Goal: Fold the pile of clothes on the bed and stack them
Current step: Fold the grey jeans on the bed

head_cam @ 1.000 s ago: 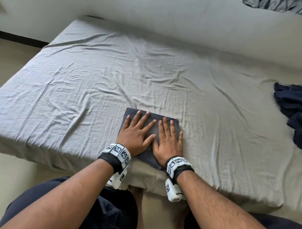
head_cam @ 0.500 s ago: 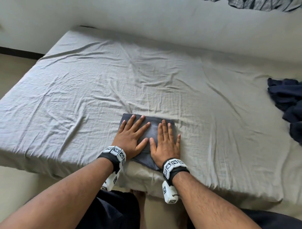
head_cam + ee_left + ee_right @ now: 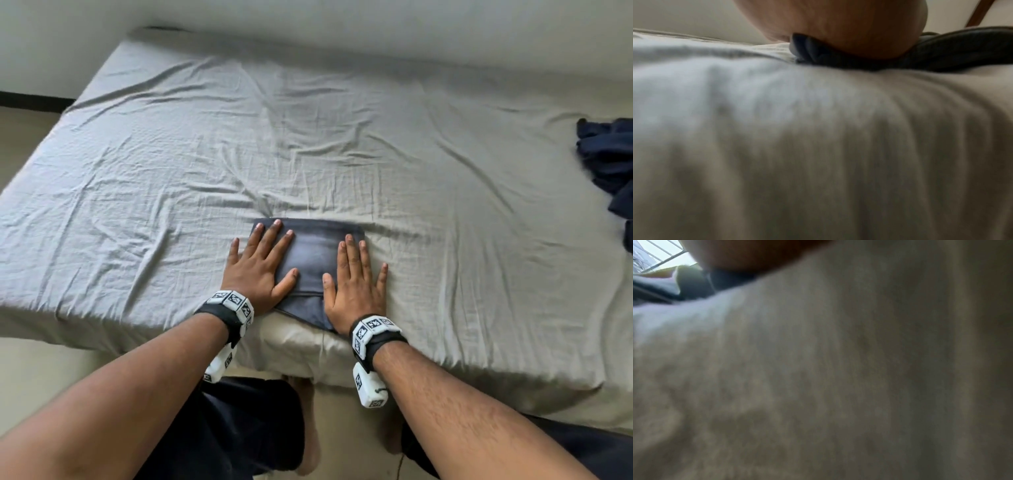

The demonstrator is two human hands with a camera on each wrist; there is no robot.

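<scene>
flatly, both hands point(image 3: 260, 270) point(image 3: 354, 287) press unlabelled folded grey cloth point(image 3: 313, 260).

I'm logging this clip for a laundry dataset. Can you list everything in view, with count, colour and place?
folded garment: one, grey-blue, near edge of the bed, under both hands
unfolded clothes: one heap, navy, far right on the bed; number of pieces unclear
bed sheet: one, pale grey, wrinkled, covering the bed
wall: pale, behind the bed
floor: beige, left of the bed
wrist bands: two, black with white marker blocks
left hand: flat, fingers spread, presses the garment's left side
right hand: flat, presses its right side
</scene>
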